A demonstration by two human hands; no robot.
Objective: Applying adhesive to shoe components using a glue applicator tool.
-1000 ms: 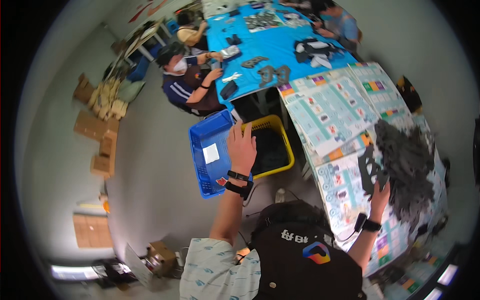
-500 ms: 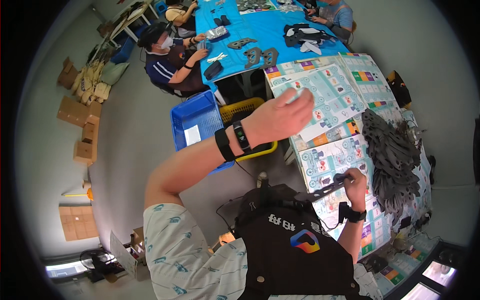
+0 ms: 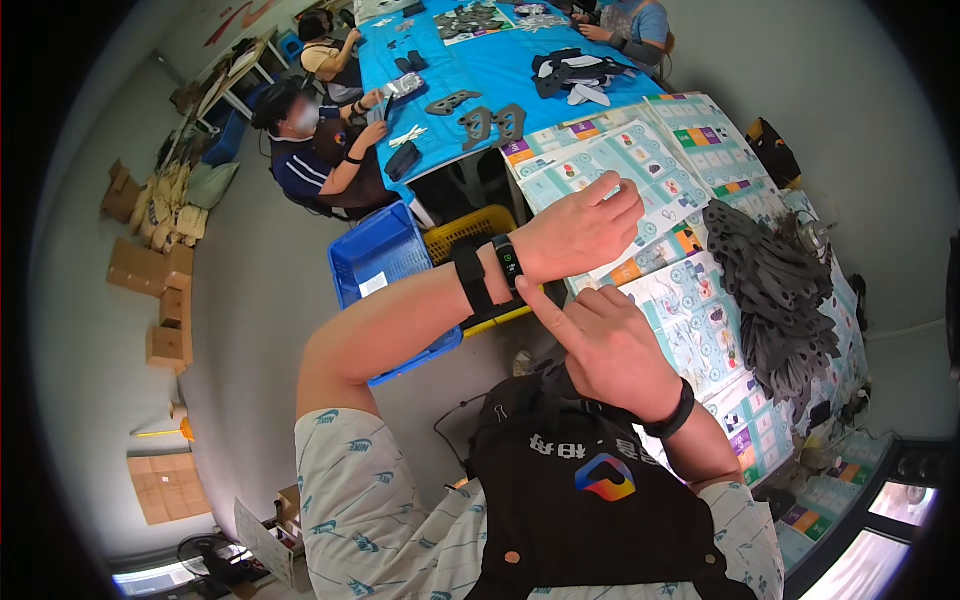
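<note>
Head view: fitness band [image 3: 508,262] on left wrist, screen lit. Right hand [image 3: 618,348] open, index extended to band's lower edge, other fingers bent. Left hand [image 3: 583,232] half-curled, palm hidden, can't tell if gripping. Grey cutouts [image 3: 772,295] heaped toward paper-covered table's [image 3: 692,335] right edge.
</note>
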